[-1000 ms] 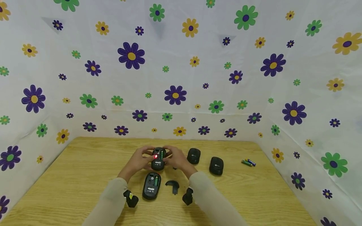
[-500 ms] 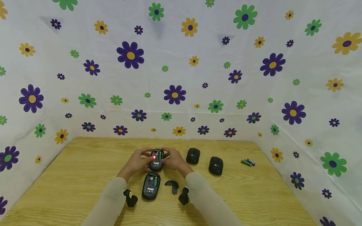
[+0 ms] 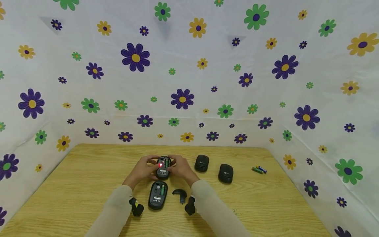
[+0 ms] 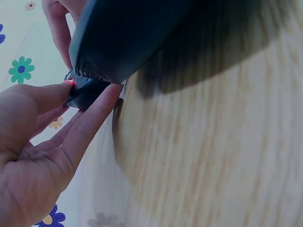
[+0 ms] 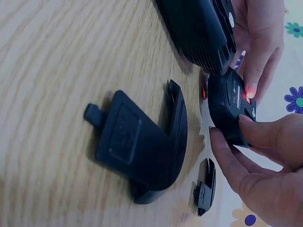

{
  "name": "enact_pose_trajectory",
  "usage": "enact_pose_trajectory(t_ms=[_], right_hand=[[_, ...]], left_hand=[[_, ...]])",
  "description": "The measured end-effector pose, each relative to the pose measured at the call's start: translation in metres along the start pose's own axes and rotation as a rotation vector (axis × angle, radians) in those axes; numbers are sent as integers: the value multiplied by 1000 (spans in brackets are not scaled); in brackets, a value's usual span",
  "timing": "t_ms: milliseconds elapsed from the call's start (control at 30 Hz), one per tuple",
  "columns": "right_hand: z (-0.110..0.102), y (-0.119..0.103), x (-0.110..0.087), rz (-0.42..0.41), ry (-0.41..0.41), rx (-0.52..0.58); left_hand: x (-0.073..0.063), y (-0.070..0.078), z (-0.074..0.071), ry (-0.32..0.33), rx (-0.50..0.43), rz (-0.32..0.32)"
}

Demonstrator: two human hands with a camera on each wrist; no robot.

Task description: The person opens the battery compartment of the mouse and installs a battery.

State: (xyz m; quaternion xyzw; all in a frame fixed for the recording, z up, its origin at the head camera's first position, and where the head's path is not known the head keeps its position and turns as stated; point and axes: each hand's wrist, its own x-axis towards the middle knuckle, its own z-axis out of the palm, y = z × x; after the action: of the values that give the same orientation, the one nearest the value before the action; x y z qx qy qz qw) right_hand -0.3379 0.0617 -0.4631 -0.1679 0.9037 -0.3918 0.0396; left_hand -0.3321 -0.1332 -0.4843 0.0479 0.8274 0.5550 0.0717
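Both hands grip a black computer mouse [image 3: 162, 173], turned underside up, with a green battery showing in its compartment. The left hand [image 3: 142, 170] holds its left side, and the thumb lies by the glowing red sensor light [image 5: 248, 98]. On the opposite side, the right hand [image 3: 179, 168] pinches it between thumb and fingers. Nearer the person lies a second upturned mouse [image 3: 157, 197], also with a green battery showing. A black battery cover [image 5: 137, 142] rests to its right, and another cover [image 5: 205, 189] lies beyond, below the right hand in the right wrist view.
Two more black mice, one [image 3: 202, 163] right of the hands and one [image 3: 226, 173] farther right, stand upright on the wooden table [image 3: 103, 158]. Several loose batteries [image 3: 259, 170] lie at the far right. A flower-patterned sheet [image 3: 183, 75] encloses the back and sides.
The hands and the held mouse have shifted slightly left, and the right forearm has drawn inward. The other mice, the near cover and the batteries stay in place.
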Motion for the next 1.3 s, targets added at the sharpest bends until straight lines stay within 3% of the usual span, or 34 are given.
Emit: enact_pose_trajectory(t_ms=[500, 767, 1300], right_hand=[[4, 2, 5, 64, -12, 39], [6, 4, 6, 59, -2, 58], [6, 1, 7, 97, -26, 16]], left_hand=[[-1, 2, 2, 1, 55, -14], [0, 2, 3, 19, 85, -17], [0, 1, 3, -2, 111, -1]])
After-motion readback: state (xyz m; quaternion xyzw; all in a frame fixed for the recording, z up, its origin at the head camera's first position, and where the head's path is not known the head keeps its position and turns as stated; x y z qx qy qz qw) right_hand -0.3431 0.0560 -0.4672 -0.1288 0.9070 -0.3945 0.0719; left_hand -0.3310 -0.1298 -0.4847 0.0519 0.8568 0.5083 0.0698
